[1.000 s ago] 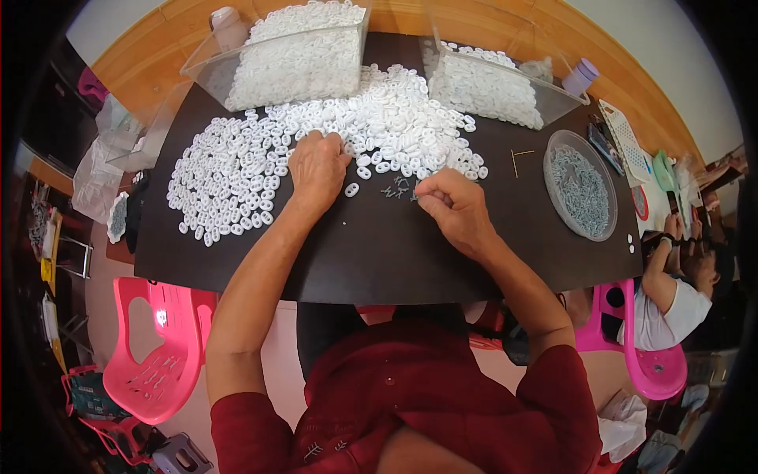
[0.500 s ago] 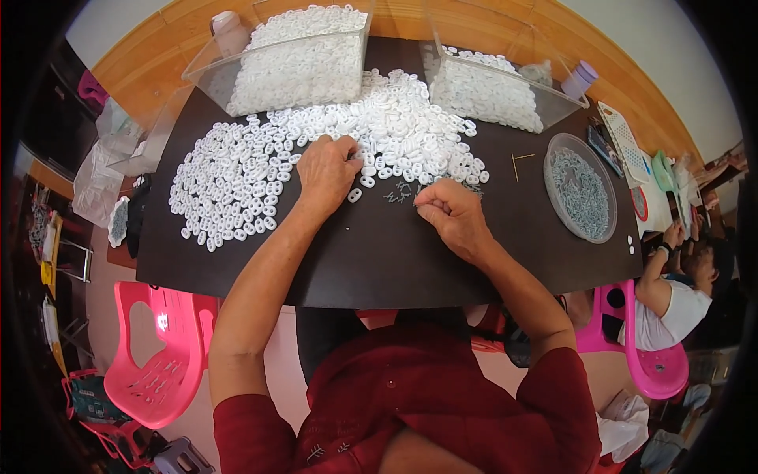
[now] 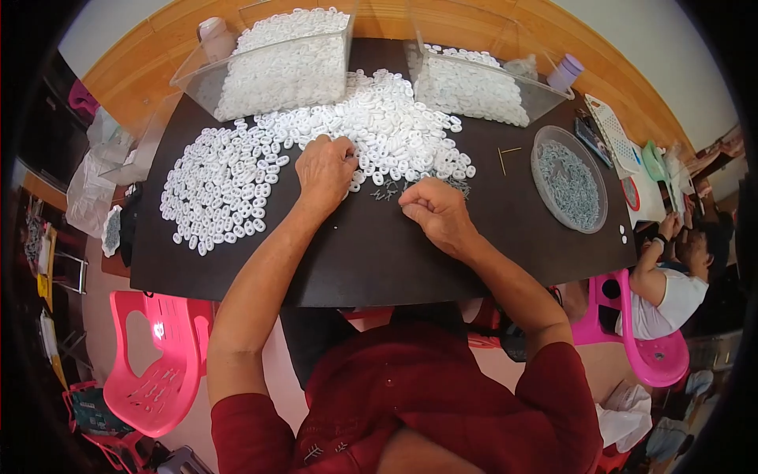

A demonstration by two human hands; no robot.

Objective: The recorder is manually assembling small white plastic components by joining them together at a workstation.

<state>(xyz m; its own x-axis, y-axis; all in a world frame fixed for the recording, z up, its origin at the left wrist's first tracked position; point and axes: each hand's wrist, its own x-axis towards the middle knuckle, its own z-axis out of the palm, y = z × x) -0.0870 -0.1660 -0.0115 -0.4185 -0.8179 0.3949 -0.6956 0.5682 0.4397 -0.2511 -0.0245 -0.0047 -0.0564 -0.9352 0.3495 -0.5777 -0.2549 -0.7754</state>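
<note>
My left hand (image 3: 324, 171) is at the near edge of a heap of white oval plastic pieces (image 3: 387, 118), fingers bent down and closed together. Its fingertips are hidden, so whatever they grip does not show. To its right, my right hand (image 3: 439, 213) is closed in a pinch just above the dark tabletop. Anything between its thumb and finger is too small to make out. Small grey screws (image 3: 385, 192) lie loose beside and behind this hand. A flatter spread of the same white pieces (image 3: 217, 186) covers the table to the left.
Two clear bins, left (image 3: 284, 75) and right (image 3: 470, 87), hold white pieces at the back. A round tub of grey screws (image 3: 570, 186) stands right, near two thin brass-coloured rods (image 3: 503, 160). A person (image 3: 671, 288) sits far right. A pink chair (image 3: 158, 355) stands left.
The view has shifted slightly, moving the scene left. My right hand has drawn a little toward me from the loose screws, still pinched. My left hand remains at the heap's edge.
</note>
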